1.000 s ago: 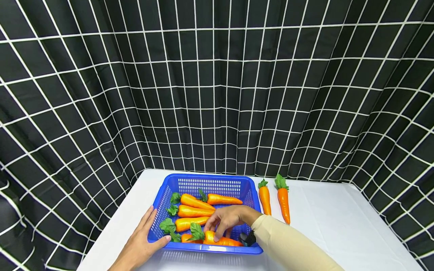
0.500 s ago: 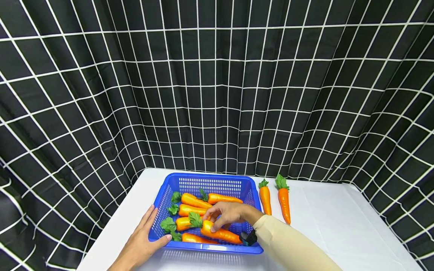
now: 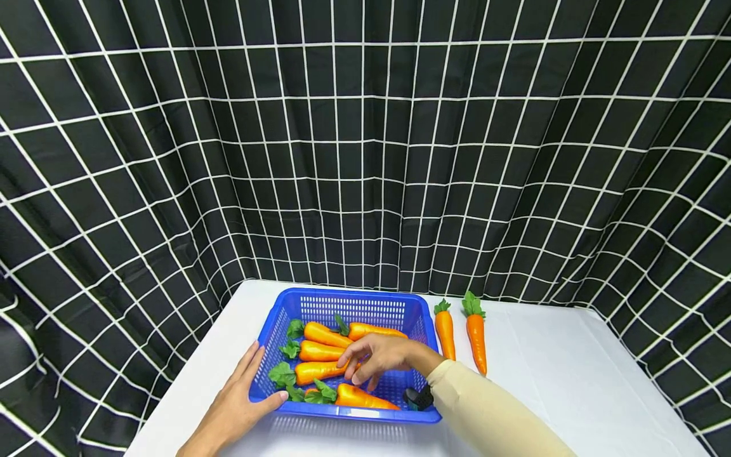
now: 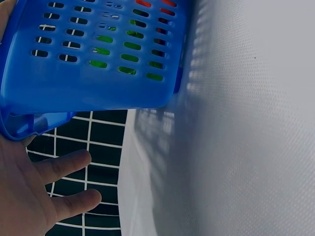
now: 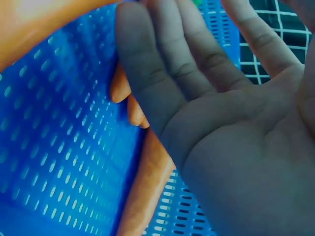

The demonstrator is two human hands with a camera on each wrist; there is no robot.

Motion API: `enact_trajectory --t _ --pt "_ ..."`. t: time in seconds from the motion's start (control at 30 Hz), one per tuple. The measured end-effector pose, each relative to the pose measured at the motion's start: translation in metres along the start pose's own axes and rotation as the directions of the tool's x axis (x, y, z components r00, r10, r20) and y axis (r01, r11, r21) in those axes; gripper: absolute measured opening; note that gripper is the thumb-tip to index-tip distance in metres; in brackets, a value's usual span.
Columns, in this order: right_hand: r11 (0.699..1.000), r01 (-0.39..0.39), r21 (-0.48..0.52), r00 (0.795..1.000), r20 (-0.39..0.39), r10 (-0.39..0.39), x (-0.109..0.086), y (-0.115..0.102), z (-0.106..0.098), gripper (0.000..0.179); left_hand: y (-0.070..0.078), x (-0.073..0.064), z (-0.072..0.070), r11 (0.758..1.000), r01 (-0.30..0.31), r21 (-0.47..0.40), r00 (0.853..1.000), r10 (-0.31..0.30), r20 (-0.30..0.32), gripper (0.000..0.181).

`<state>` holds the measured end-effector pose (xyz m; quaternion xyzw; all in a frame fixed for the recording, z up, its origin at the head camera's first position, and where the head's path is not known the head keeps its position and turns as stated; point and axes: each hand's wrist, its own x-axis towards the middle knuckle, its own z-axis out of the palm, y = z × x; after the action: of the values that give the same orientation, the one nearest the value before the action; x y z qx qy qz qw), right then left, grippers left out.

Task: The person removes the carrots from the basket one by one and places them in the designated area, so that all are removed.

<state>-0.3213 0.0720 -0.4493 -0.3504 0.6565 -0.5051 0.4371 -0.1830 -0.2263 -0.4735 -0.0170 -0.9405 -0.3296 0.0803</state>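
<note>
A blue perforated plastic basket [image 3: 354, 292] holds several orange carrots with green leafy tops. My right hand [image 3: 381, 357] hovers over its middle, fingers loosely bent and holding nothing. Just below that hand, one carrot [image 3: 362, 397] lies along the front wall, its leaves covering most of another there. Behind the fingers are more carrots, including a middle one [image 3: 316, 372] whose tip reaches the fingertips. In the right wrist view the palm and extended fingers [image 5: 147, 81] show. My left hand [image 3: 231, 409] rests against the basket's front left corner, fingers spread along the side, thumb at the front rim.
Two more carrots, a shorter one [image 3: 445, 333] and a longer one [image 3: 476, 343], lie on the white tabletop [image 3: 559, 362] right of the basket. A black curtain with a white grid [image 3: 377, 158] encloses the back and sides.
My right hand has lifted a carrot slightly, set it down along the basket's front wall and let go, then risen off it. The left hand stays at the corner.
</note>
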Motion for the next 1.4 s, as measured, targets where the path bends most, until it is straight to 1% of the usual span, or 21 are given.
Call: enact_trajectory --t 0.27,0.47,0.6,0.7,0.8,0.9,1.0,1.13,1.27,1.4 --pt "0.990 -0.078 -0.115 0.996 0.034 0.083 0.000 0.004 0.006 0.040 0.000 -0.002 0.000 0.999 0.032 0.010 0.999 -0.032 0.031 0.100" --pt "0.970 -0.160 -0.184 0.984 0.044 0.171 0.000 0.008 0.009 0.041 -0.001 -0.003 0.001 1.000 0.030 0.006 0.999 -0.030 0.033 0.100" --pt "0.954 -0.210 -0.214 0.972 0.063 0.228 -0.001 0.009 0.010 0.044 0.000 -0.003 0.000 0.999 0.053 0.005 0.997 -0.053 0.055 0.100" --pt "0.947 -0.229 -0.226 0.966 0.066 0.250 -0.001 0.010 0.010 0.045 0.001 -0.003 -0.001 0.998 0.063 0.006 0.996 -0.063 0.063 0.100" --pt "0.943 -0.236 -0.236 0.964 0.066 0.258 -0.001 0.010 0.009 0.046 0.002 -0.004 -0.001 0.998 0.059 0.010 0.997 -0.060 0.057 0.100" --pt "0.943 -0.226 -0.245 0.968 0.054 0.246 -0.002 0.009 0.009 0.045 0.002 -0.004 0.000 0.999 0.054 0.010 0.997 -0.054 0.049 0.101" --pt "0.947 -0.206 -0.246 0.975 0.027 0.219 -0.003 0.007 0.009 0.044 0.002 -0.004 0.000 0.998 0.064 0.014 0.996 -0.064 0.061 0.101" --pt "0.971 -0.143 -0.194 0.989 0.005 0.147 -0.004 0.004 0.007 0.042 0.001 -0.004 -0.001 0.997 0.072 0.016 0.995 -0.073 0.074 0.102" --pt "0.987 -0.072 -0.140 0.997 -0.008 0.072 -0.007 -0.001 0.004 0.042 0.000 -0.003 -0.002 0.999 0.049 0.015 0.997 -0.050 0.051 0.101" --pt "0.992 -0.037 -0.124 0.997 -0.065 0.029 -0.009 -0.007 0.000 0.044 0.000 -0.001 -0.001 1.000 0.017 0.013 1.000 -0.017 0.017 0.099"
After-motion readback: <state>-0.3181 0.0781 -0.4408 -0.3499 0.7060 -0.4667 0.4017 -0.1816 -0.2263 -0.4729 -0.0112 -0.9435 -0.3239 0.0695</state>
